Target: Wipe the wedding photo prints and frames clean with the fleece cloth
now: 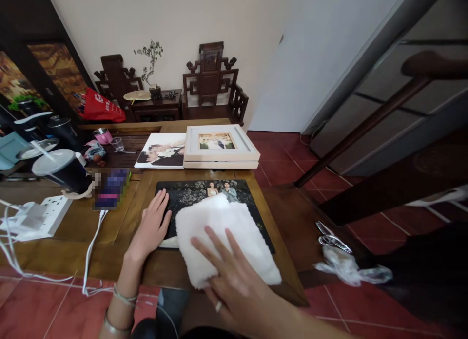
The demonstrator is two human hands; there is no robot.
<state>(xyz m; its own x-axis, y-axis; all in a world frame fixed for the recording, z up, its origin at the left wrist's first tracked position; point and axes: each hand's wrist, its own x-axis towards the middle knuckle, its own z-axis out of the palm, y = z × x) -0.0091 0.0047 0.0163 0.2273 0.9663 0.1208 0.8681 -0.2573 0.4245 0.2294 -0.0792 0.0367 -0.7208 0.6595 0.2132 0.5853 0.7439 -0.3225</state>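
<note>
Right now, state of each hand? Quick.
Left hand: open, laid flat at the dark photo panel's left edge, not grasping.
Right hand: open, fingers spread on the white cloth over the panel.

A potted tree stands between two carved chairs; crumpled plastic lies beside what may be scissors.

White cloth hides the photo panel from centre to six o'clock; I can't read the blurred phone at nine o'clock.
</note>
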